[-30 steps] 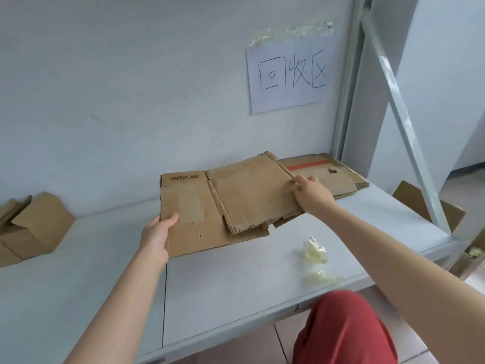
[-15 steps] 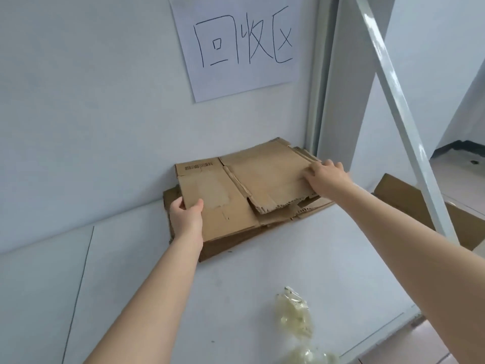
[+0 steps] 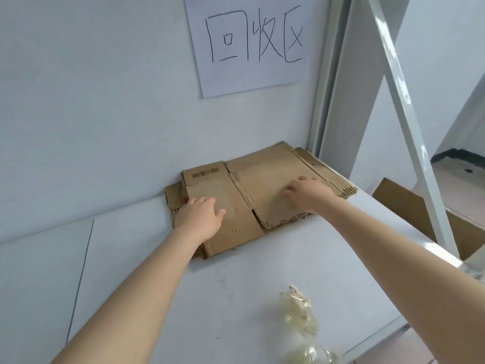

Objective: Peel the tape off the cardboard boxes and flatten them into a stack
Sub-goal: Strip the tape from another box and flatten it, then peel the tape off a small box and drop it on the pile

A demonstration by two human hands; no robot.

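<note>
While both our hands press down on the flattened box [image 3: 262, 185], it lies on top of the stack of cardboard [image 3: 173, 195] in the far right corner of the bench [image 3: 131, 258], with its back edge against the wall [image 3: 91, 101] and its right end near the upright post [image 3: 325, 74]. Our left hand [image 3: 200, 219] lies flat with fingers spread on the left panel, just below the printed barcode [image 3: 205, 174]; its grip is slack and closes on nothing. Our right hand [image 3: 308, 193] rests on the right panel with fingers a little bent and tips on the cardboard, its grip likewise loose around nothing. Lower sheets poke out past the top one at the left and right edges, showing frayed corrugation. The ragged near edge sits well back from the bench's front edge, with a broad stretch of white surface between. On that stretch, near the front edge, lies a wad of peeled tape [image 3: 299, 311], well apart from the stack. A handwritten paper sign [image 3: 252, 46] hangs on the wall above. Beyond the bench's right edge a slanted brace [image 3: 399, 101] crosses in front of an open cardboard box [image 3: 409, 206] lower down.
</note>
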